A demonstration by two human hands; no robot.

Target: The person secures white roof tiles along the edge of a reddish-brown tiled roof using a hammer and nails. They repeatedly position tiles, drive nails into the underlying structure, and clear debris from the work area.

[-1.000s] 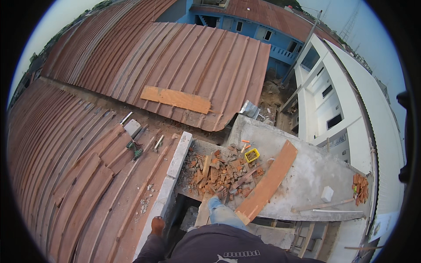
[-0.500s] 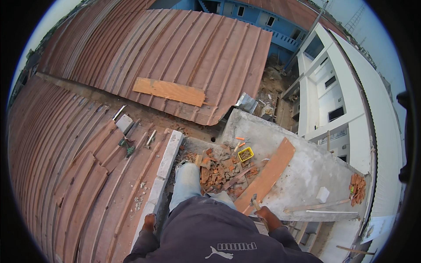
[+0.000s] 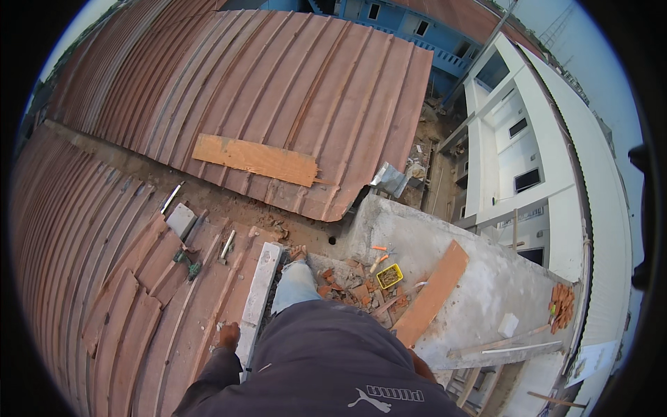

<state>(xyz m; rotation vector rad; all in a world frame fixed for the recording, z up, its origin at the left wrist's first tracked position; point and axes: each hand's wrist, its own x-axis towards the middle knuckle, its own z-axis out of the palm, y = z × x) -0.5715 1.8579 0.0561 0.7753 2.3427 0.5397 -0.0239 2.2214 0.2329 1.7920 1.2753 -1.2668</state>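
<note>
My left hand (image 3: 228, 335) is beside the pale block wall (image 3: 260, 283), over the edge of the rusty metal roof (image 3: 182, 326). Its fingers look bunched together, too small to show what they hold, if anything. Only a sliver of my right hand (image 3: 422, 365) shows past my dark shirt; its fingers are hidden, and no hammer is visible there. Close to it lies the lower end of a brown wooden plank (image 3: 436, 292) on the grey concrete slab (image 3: 479, 309). My leg (image 3: 294, 285) stands between the wall and broken brick pieces (image 3: 361, 293).
A yellow basket (image 3: 390, 276) sits near orange-handled tools (image 3: 379, 260). On the left roof rest a green power tool (image 3: 187, 265), a grey block (image 3: 182, 221) and a hammer (image 3: 226, 247). Another plank (image 3: 256, 160) lies on the far roof. Bricks (image 3: 561, 307) are stacked at right.
My body has leaned forward, covering more of the rubble. My left hand has moved up and left from the wall toward the roof. My right hand and its hammer have gone behind my torso.
</note>
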